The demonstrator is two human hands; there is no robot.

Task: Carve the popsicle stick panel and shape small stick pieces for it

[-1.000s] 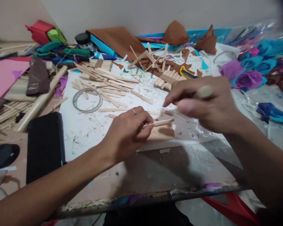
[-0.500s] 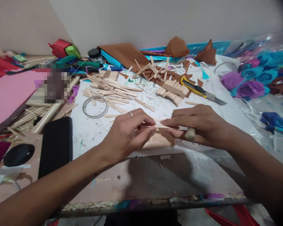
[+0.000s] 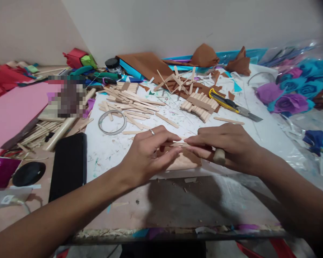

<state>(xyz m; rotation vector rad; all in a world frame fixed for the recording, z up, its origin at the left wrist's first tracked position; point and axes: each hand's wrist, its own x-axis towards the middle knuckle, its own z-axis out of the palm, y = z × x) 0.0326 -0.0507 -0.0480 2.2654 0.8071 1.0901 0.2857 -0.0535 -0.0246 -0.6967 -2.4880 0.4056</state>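
Pinching, left hand: the left hand (image 3: 148,154) has thumb and forefinger closed on a thin wooden strip (image 3: 185,144); a ring (image 3: 151,132) is on one finger.
Pinching, right hand: the right hand (image 3: 231,147) closes thumb and forefinger on the same strip, its fingertips just beside the left hand's; a blunt wooden handle (image 3: 219,156) pokes out under its fingers.
Strip: between both hands' fingertips, at the upper edge of the tan block (image 3: 187,162); whether it touches the block, I cannot tell.
Block: partly hidden by the hands, near the front edge of the white paper (image 3: 104,157).
Loose craft sticks: a heap (image 3: 131,104) lies beyond the block to the left, some crossing others.
Tape roll: the tape roll (image 3: 112,133) lies flat, left of the block and a little beyond it.
Banded bundle: craft sticks (image 3: 201,104) under a brown band, beyond the block.
Utility knife: the yellow and black knife (image 3: 228,104), blade out, beyond the block to the right.
Single stick: one craft stick (image 3: 228,120) lies beyond the block to the right, nearer it than the knife.
Phone: a black phone (image 3: 68,166), screen dark, well left of the block.
Paper flowers: purple and blue blooms (image 3: 290,103), far right of the block.
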